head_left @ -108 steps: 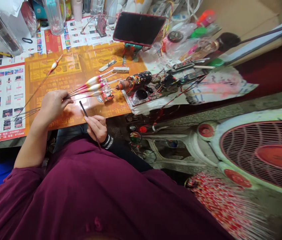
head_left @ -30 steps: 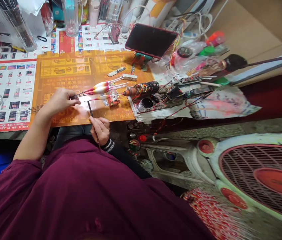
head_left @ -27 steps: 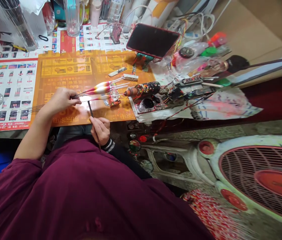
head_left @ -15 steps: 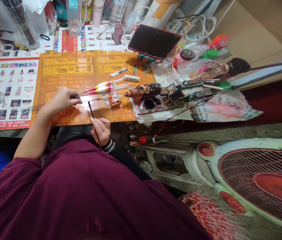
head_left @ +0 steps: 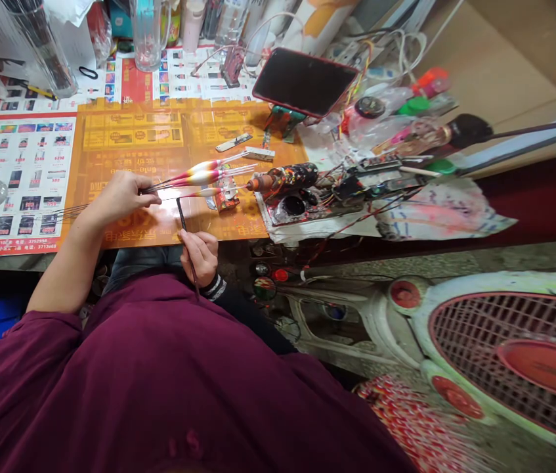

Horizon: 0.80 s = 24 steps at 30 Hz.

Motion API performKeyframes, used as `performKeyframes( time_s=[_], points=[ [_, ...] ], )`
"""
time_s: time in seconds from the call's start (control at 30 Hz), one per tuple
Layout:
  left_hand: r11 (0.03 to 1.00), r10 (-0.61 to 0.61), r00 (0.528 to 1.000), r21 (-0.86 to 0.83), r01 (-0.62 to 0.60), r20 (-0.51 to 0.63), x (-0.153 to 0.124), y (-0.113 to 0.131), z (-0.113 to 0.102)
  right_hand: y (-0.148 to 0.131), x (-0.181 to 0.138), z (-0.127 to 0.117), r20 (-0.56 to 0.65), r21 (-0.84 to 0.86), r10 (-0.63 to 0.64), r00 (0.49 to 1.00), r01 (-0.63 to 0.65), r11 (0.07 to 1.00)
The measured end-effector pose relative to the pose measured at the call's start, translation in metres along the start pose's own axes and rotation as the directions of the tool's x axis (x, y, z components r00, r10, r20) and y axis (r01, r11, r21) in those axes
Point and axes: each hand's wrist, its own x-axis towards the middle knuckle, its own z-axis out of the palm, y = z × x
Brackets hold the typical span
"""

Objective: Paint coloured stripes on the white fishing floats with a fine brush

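Red-and-white painted fishing floats [head_left: 199, 175] fan out rightward across the orange mat from the left hand [head_left: 120, 199], pinched closed on their stems, while the right hand [head_left: 199, 257], nearer the body, grips a slim black rod [head_left: 182, 219] just beneath the lowest stem.

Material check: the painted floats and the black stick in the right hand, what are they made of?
The fishing floats look like lacquered balsa or foam: glossy white, yellow and red bands, with thin stems, but the core isn't visible. The black stick in the right hand could be painted wood or plastic; its smooth dark finish doesn't settle which.
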Motion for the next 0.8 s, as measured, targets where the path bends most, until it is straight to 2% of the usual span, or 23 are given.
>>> performKeyframes(
  time_s=[0.17, 0.37, 0.6, 0.7, 0.8],
  points=[
    [1.000, 0.001, 1.000, 0.011, 0.000, -0.012, -0.001, 0.000, 0.001, -0.001, 0.002, 0.000, -0.017, 0.000, -0.012, 1.000, 0.012, 1.000],
    [1.000, -0.005, 1.000, 0.016, 0.005, 0.009, 0.000, -0.003, 0.001, 0.002, -0.005, 0.001, 0.058, 0.007, 0.025, 0.998, -0.025, 1.000],
    [0.996, 0.014, 1.000, 0.088, -0.015, 0.011, -0.004, 0.001, 0.003, 0.005, -0.008, -0.006, 0.016, 0.039, -0.025, 1.000, 0.024, 0.999],
    [0.988, 0.032, 0.999, 0.153, -0.029, -0.019, -0.013, 0.008, -0.010, 0.005, -0.009, -0.013, 0.007, 0.093, -0.039, 0.999, 0.038, 0.995],
    [0.984, 0.079, 0.990, 0.167, -0.059, -0.114, -0.033, 0.024, -0.039, 0.006, -0.010, -0.017, -0.036, 0.171, -0.026, 0.999, 0.032, 0.985]
  ],
)
